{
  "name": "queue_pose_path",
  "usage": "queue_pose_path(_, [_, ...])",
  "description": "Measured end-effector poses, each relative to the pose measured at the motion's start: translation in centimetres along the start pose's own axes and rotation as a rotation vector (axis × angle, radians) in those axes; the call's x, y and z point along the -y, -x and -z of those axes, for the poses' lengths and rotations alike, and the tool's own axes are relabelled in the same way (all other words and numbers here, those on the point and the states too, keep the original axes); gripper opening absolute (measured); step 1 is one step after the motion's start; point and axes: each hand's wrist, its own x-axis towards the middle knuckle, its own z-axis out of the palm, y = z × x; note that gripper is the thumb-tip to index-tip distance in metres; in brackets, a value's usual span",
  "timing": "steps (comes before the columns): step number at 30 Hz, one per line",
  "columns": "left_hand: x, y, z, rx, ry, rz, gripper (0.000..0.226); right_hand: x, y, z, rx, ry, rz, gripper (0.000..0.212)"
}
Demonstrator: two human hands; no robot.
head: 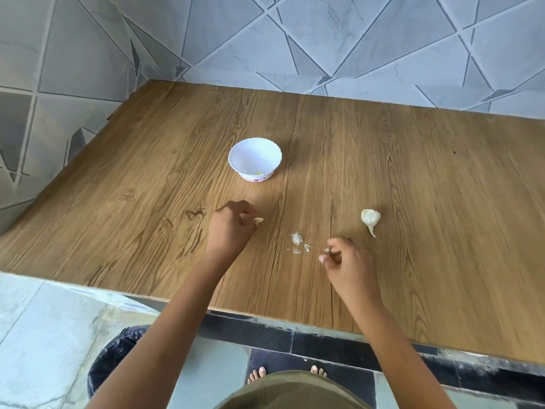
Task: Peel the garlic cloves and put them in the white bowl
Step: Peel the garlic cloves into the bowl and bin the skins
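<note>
Tabletop (413, 172) of brown wood-grain laminate carries everything. The step in hand looks like carrying a clove to the small white scalloped plastic bowl (250, 153), which stands just beyond the left hand (231, 224). It is best to bring that hand over the rim and release low, so nothing bounces out. The right hand (346, 261) has its fingers curled; through the blur I cannot tell whether they nip a scrap of skin. The whole white garlic bulb (370, 218) lies near it, on the far side, untouched. The pale garlic clove (259, 220) sits pinched at the left fingertips, well apart from the right hand. Thin papery peel scraps (297, 239) lie between the hands.
</note>
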Motion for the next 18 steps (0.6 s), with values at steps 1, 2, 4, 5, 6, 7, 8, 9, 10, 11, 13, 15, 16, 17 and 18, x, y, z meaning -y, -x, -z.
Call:
queue_pose_path(1, [0.0, 0.3, 0.0, -0.004, 0.014, -0.02, 0.013, 0.0, -0.2, 0.0, -0.007, -0.016, -0.019, 0.022])
queue_pose_path(2, [0.0, 0.5, 0.0, 0.005, 0.031, -0.031, 0.013, 0.1, -0.5, 0.0, -0.014, -0.034, -0.026, 0.016])
queue_pose_path(4, [0.1, 0.9, 0.1, 0.037, 0.052, -0.043, 0.011, 0.6, -1.2, -0.1, 0.011, -0.069, -0.022, 0.013])
queue_pose_path(5, [0.1, 0.9, 0.2, 0.046, 0.055, -0.049, 0.011, 0.9, -1.5, -0.1, 0.039, -0.086, -0.018, 0.014])
queue_pose_path(6, [0.2, 1.0, 0.2, 0.052, 0.058, -0.058, 0.011, 1.3, -1.7, -0.2, 0.073, -0.109, -0.013, 0.016])
queue_pose_path(7, [0.2, 1.0, 0.3, 0.057, 0.064, -0.066, 0.011, 1.7, -1.9, -0.3, 0.105, -0.134, -0.008, 0.017])
queue_pose_path(8, [0.2, 1.0, 0.4, 0.061, 0.075, -0.074, 0.011, 2.0, -2.1, -0.5, 0.13, -0.155, -0.002, 0.018])
queue_pose_path(9, [0.3, 1.1, 0.5, 0.065, 0.091, -0.08, 0.011, 2.3, -2.1, -0.6, 0.145, -0.172, 0.002, 0.019])
queue_pose_path(10, [0.3, 1.1, 0.7, 0.069, 0.11, -0.081, 0.011, 2.4, -2.2, -0.7, 0.156, -0.188, 0.005, 0.021])
queue_pose_path(11, [0.4, 1.1, 0.9, 0.072, 0.132, -0.079, 0.011, 2.5, -2.1, -0.6, 0.162, -0.19, 0.019, 0.023])
queue_pose_path(13, [0.4, 1.2, 1.2, 0.076, 0.16, -0.078, 0.012, 2.4, -2.0, -0.5, 0.176, -0.128, 0.073, 0.035])
queue_pose_path(15, [0.3, 1.3, 1.4, 0.089, 0.158, -0.086, 0.012, 2.3, -2.0, -0.6, 0.211, -0.016, 0.122, 0.051])
queue_pose_path(16, [0.2, 1.4, 1.5, 0.102, 0.152, -0.087, 0.012, 2.5, -2.1, -0.8, 0.227, 0.023, 0.139, 0.055])
queue_pose_path(17, [0.0, 1.6, 1.5, 0.12, 0.154, -0.085, 0.012, 2.7, -2.2, -1.1, 0.229, 0.044, 0.157, 0.054])
queue_pose_path(18, [-0.2, 1.7, 1.4, 0.14, 0.163, -0.079, 0.013, 3.0, -2.4, -1.4, 0.217, 0.052, 0.178, 0.05])
